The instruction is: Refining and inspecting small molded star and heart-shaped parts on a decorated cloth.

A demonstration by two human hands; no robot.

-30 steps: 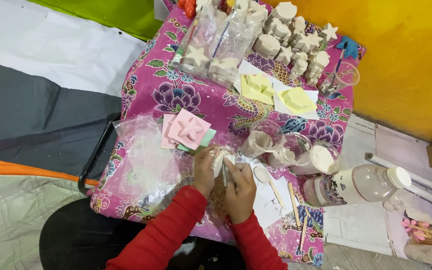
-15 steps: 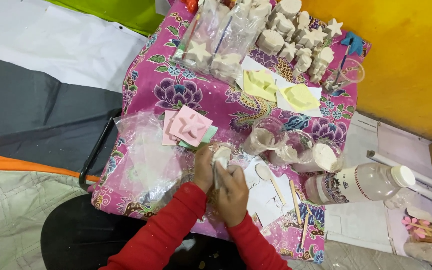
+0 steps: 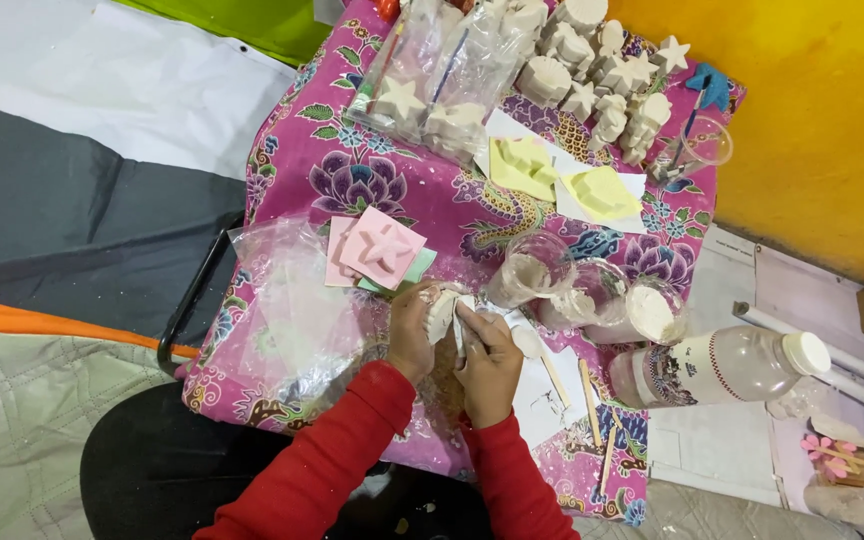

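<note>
Both my hands, in red sleeves, meet over the near middle of a small table with a pink flowered cloth [image 3: 352, 150]. My left hand [image 3: 410, 330] and my right hand [image 3: 487, 365] grip a small white plaster piece [image 3: 441, 312] between them; its shape is mostly hidden by my fingers. Just beyond my left hand lies a pink star-shaped mould [image 3: 382, 250] on pink and green sheets. Right of my hands stand three clear plastic cups [image 3: 592, 295] with white powder or plaster.
Crumpled clear plastic bag [image 3: 287, 300] lies at the left. Wooden sticks [image 3: 592, 400] and white paper lie at the right, beside a lying plastic bottle [image 3: 722, 365]. Yellow moulds [image 3: 562, 180], bagged and loose white plaster figures [image 3: 592, 70] fill the far end. A yellow wall [image 3: 812, 120] stands behind.
My hands have stayed together on the white piece, turning it slightly. The view has shifted a little; nothing else on the table has moved.
</note>
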